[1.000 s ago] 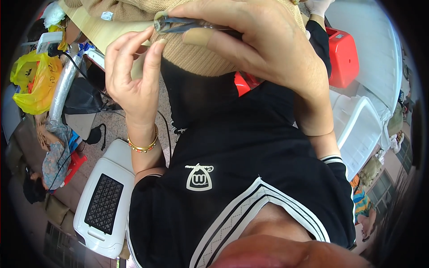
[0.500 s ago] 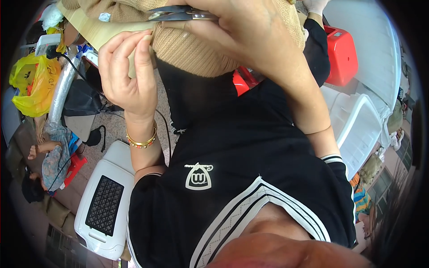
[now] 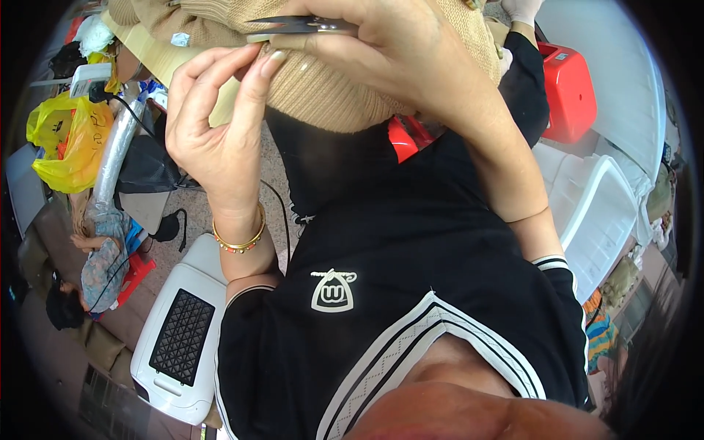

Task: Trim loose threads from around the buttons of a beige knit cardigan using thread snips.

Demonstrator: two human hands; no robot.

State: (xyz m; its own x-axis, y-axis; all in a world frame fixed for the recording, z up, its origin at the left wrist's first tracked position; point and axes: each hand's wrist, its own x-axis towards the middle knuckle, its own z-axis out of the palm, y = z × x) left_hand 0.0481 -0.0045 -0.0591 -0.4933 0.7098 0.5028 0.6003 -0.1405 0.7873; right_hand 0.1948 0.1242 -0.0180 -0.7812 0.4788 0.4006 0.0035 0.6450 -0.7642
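A tan ribbed knit garment (image 3: pixel 330 95) lies bunched before me, its hem hanging over the near edge of a wooden surface. My right hand (image 3: pixel 389 51) holds small dark metal snips (image 3: pixel 301 26) just above the knit, their pointed blades facing left. Beneath the blade tips, the thumb and forefinger of my left hand (image 3: pixel 220 121) come together at the garment's left edge. What lies between those fingertips is too small to make out. A bracelet (image 3: pixel 240 238) circles my left wrist.
The pale wooden surface (image 3: pixel 150 48) extends behind the garment. A red plastic stool (image 3: pixel 570 92) and clear plastic bins (image 3: pixel 594 213) stand at right. Leftward are a yellow plastic bag (image 3: pixel 70 139), a black cord (image 3: pixel 282 202) and a white-and-black case (image 3: pixel 180 330). Another person's gloved hand (image 3: pixel 522 10) shows at the top.
The whole view has shifted slightly. My left thumb and fingertips have moved right, closer in under the snips. The snips' blades look nearer together than before.
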